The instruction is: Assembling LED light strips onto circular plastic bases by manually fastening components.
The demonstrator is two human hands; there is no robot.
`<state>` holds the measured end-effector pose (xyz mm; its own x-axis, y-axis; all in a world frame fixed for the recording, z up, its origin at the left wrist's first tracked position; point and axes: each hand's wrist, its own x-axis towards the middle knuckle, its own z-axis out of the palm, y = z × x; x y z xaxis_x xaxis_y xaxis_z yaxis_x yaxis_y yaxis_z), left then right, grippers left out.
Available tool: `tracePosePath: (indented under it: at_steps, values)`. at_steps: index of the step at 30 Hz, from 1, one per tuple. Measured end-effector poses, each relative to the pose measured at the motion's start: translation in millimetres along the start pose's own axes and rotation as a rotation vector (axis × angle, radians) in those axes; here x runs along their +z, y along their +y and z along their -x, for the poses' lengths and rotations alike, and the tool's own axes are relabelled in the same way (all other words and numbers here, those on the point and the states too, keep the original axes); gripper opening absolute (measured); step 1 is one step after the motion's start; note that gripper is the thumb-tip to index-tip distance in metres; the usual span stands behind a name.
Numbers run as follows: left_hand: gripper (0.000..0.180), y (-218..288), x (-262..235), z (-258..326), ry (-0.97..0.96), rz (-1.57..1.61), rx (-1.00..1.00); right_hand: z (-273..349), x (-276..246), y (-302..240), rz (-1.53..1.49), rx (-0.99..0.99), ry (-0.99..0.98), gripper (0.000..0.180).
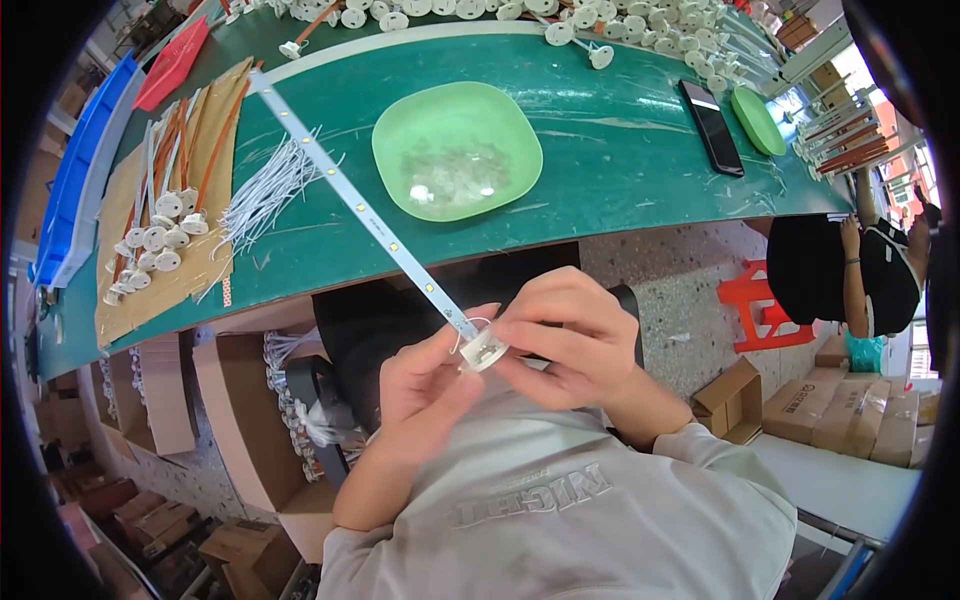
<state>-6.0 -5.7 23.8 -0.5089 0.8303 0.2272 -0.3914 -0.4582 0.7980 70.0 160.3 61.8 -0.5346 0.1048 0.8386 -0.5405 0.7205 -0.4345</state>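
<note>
the left hand and the right hand meet in front of the person's chest, below the near edge of the green surface, both pinching a small white round cap between fingertips. the cap sits on the near end of a long white led strip, which slants up and away across the surface. beyond it stand a green dish of small parts, a bundle of white wires and a black phone.
</note>
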Motion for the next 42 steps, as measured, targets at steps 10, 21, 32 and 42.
tracePosePath:
  at_steps: [10,21,32,42]
  values:
    - [0.047,7,-9,8,-0.041,-0.014,0.002,10,7,4,0.021,-0.091,0.034,0.028]
    - [0.051,21,-7,-2,0.000,-0.036,-0.087,13,8,-1,0.097,-0.192,-0.125,0.025]
    - [0.057,14,-9,1,0.107,-0.198,-0.007,1,-4,-11,-0.348,0.578,-0.198,0.031]
    - [0.060,9,-6,0,0.093,-0.215,-0.041,3,-1,-14,-0.520,0.915,-0.237,0.039]
